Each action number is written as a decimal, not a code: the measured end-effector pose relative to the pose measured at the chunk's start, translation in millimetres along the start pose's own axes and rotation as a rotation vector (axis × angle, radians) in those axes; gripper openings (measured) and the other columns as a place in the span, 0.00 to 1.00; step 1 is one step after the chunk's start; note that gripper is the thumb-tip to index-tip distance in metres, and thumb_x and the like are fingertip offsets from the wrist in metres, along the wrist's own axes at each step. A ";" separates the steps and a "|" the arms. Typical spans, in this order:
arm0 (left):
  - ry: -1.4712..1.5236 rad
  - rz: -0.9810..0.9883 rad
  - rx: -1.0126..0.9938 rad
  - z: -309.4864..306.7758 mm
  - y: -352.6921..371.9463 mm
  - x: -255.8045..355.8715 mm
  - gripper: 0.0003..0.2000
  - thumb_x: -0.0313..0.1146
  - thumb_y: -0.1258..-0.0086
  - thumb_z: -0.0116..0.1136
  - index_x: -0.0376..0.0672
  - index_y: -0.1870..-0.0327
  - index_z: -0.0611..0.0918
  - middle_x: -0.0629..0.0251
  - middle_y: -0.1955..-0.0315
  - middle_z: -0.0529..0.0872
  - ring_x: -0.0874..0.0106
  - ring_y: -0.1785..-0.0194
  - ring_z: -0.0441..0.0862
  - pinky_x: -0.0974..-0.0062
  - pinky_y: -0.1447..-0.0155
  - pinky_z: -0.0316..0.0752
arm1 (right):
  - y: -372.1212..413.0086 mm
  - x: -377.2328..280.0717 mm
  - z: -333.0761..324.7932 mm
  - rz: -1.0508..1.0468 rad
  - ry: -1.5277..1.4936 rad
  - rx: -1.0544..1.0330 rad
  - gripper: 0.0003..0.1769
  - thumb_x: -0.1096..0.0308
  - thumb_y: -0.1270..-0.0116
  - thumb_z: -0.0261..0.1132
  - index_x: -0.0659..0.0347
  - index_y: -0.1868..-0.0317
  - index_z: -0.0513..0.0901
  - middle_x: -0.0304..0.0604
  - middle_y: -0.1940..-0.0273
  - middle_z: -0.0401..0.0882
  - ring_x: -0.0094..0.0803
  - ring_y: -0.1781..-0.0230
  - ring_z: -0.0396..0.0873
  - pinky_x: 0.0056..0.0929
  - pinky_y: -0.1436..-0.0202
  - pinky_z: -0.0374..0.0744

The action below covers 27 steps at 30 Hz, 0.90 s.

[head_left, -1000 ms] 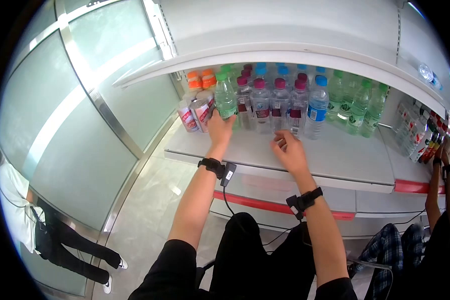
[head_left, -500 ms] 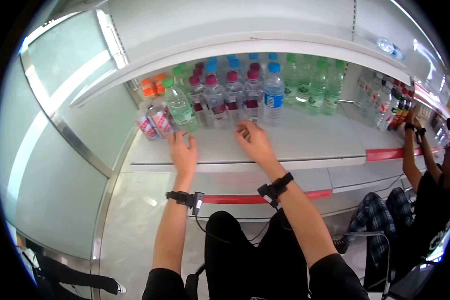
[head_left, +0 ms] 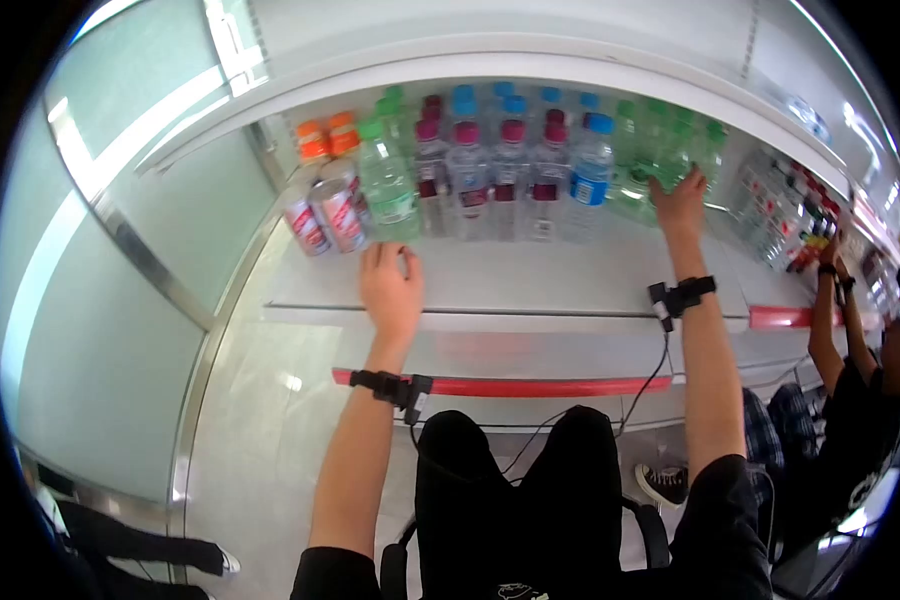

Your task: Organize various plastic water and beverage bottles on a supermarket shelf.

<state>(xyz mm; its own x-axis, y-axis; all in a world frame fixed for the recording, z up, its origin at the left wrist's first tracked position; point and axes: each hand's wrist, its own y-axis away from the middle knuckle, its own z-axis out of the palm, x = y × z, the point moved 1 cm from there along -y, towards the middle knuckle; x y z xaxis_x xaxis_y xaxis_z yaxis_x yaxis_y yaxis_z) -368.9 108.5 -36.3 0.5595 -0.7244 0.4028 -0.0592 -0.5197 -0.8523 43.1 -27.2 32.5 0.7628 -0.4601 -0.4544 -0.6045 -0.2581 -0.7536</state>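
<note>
Our right hand (head_left: 680, 200) is up at the back of the shelf (head_left: 530, 285), against the cluster of green bottles (head_left: 638, 165) on the right of the row. Its fingers (head_left: 692, 182) point up along the upright bottles with the thumb out to the left. We cannot tell whether they close round one bottle or only lie against it.

Our left hand (head_left: 390, 288) lies palm down on the bare front of the shelf, fingers (head_left: 382, 258) loosely spread and holding nothing. The green-capped bottle (head_left: 387, 188) stands upright just beyond its fingertips, a little apart from them. Two cans (head_left: 338, 215) lean just left of that bottle.

Between our hands stand the maroon-capped bottles (head_left: 510, 175) and a blue-capped bottle (head_left: 590, 178), all upright with their long axes vertical. Each hand is nearer its own end of the row.

Far right, a co-worker's arm (head_left: 825, 310) reaches to another shelf section.
</note>
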 end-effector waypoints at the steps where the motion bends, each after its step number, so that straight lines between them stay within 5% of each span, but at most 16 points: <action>1: -0.026 -0.015 0.014 -1.1 0.0 -1.4 0.03 0.27 0.35 0.59 0.39 0.65 0.80 0.56 0.66 0.81 0.53 0.58 0.78 0.58 0.54 0.73 | -9.8 -1.4 1.1 0.022 0.046 -0.053 0.49 0.46 0.41 0.73 0.68 0.30 0.59 0.64 0.36 0.66 0.62 0.42 0.77 0.50 0.44 0.81; 5: -0.008 -0.010 0.033 1.3 1.1 -2.9 0.03 0.27 0.38 0.59 0.39 0.65 0.79 0.56 0.67 0.81 0.53 0.59 0.78 0.56 0.55 0.73 | -28.4 -18.2 5.6 0.119 0.209 -0.205 0.52 0.41 0.41 0.72 0.68 0.30 0.59 0.64 0.36 0.68 0.60 0.43 0.78 0.50 0.44 0.82; 9: -0.003 -0.003 0.041 3.2 1.1 -3.5 0.04 0.28 0.39 0.61 0.39 0.66 0.79 0.56 0.67 0.81 0.53 0.59 0.79 0.54 0.56 0.74 | -52.8 18.0 29.5 0.062 0.273 -0.213 0.49 0.39 0.42 0.71 0.69 0.35 0.64 0.68 0.49 0.79 0.61 0.47 0.80 0.52 0.45 0.80; 11: 0.000 0.004 0.036 3.3 3.2 -5.7 0.04 0.28 0.39 0.61 0.39 0.67 0.79 0.55 0.66 0.81 0.53 0.59 0.79 0.55 0.56 0.74 | -64.5 42.0 41.0 0.021 0.288 -0.243 0.48 0.39 0.42 0.70 0.73 0.36 0.68 0.71 0.43 0.76 0.59 0.43 0.79 0.51 0.42 0.79; 13: 0.006 -0.025 0.073 4.9 6.3 -5.8 0.06 0.28 0.41 0.63 0.39 0.67 0.79 0.53 0.66 0.81 0.53 0.58 0.79 0.55 0.54 0.75 | -71.1 76.5 58.5 -0.059 0.311 -0.204 0.56 0.37 0.41 0.69 0.71 0.26 0.58 0.68 0.36 0.73 0.59 0.38 0.75 0.51 0.37 0.76; 15: 0.056 -0.045 0.060 0.0 3.2 1.0 0.06 0.28 0.41 0.63 0.38 0.67 0.79 0.53 0.66 0.81 0.53 0.58 0.79 0.57 0.55 0.75 | -69.3 104.9 58.4 -0.032 0.340 -0.210 0.52 0.33 0.37 0.62 0.71 0.28 0.64 0.67 0.35 0.71 0.60 0.37 0.75 0.51 0.37 0.76; 17: 0.028 -0.057 0.092 -3.8 4.6 -1.8 0.07 0.29 0.41 0.64 0.38 0.67 0.79 0.54 0.66 0.81 0.53 0.57 0.79 0.57 0.56 0.75 | -58.8 104.5 27.5 -0.179 0.520 -0.301 0.50 0.39 0.35 0.64 0.72 0.28 0.63 0.69 0.38 0.75 0.59 0.40 0.77 0.49 0.39 0.76; 20: 0.087 -0.021 0.144 -1.9 -1.6 0.9 0.09 0.34 0.40 0.65 0.39 0.66 0.78 0.57 0.64 0.80 0.54 0.56 0.78 0.57 0.55 0.75 | 1.8 58.4 -32.7 -0.111 0.241 -0.107 0.46 0.43 0.35 0.66 0.70 0.29 0.66 0.68 0.37 0.74 0.57 0.40 0.78 0.47 0.40 0.77; 22: 0.111 0.075 0.047 -1.6 3.3 2.8 0.15 0.42 0.40 0.68 0.41 0.63 0.79 0.59 0.60 0.80 0.55 0.53 0.77 0.57 0.53 0.74 | 39.2 50.5 -54.7 -0.209 0.049 0.012 0.36 0.56 0.32 0.67 0.71 0.32 0.70 0.63 0.38 0.77 0.48 0.46 0.82 0.41 0.43 0.79; 26: 0.209 0.291 -0.195 -14.0 1.4 8.0 0.29 0.54 0.43 0.70 0.42 0.48 0.80 0.56 0.51 0.80 0.56 0.46 0.77 0.59 0.42 0.73 | 99.2 -37.0 -57.1 -0.355 -0.523 -0.189 0.37 0.62 0.39 0.71 0.67 0.31 0.71 0.58 0.38 0.78 0.43 0.45 0.80 0.36 0.40 0.75; 27: 0.161 0.341 -0.259 -9.9 7.4 4.5 0.34 0.56 0.43 0.70 0.44 0.41 0.78 0.55 0.48 0.80 0.56 0.42 0.77 0.62 0.37 0.71 | 110.1 -73.9 -66.1 -0.030 -0.443 -0.523 0.36 0.58 0.37 0.70 0.58 0.31 0.71 0.57 0.36 0.76 0.39 0.42 0.80 0.28 0.36 0.73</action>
<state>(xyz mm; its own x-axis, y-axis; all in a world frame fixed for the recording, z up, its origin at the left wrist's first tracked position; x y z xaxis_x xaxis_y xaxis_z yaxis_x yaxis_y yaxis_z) -375.0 96.9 -37.5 0.3381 -0.9242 0.1777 -0.4340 -0.3206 -0.8419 -95.1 -77.7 14.5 0.7355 -0.0842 -0.6723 -0.5281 -0.6928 -0.4910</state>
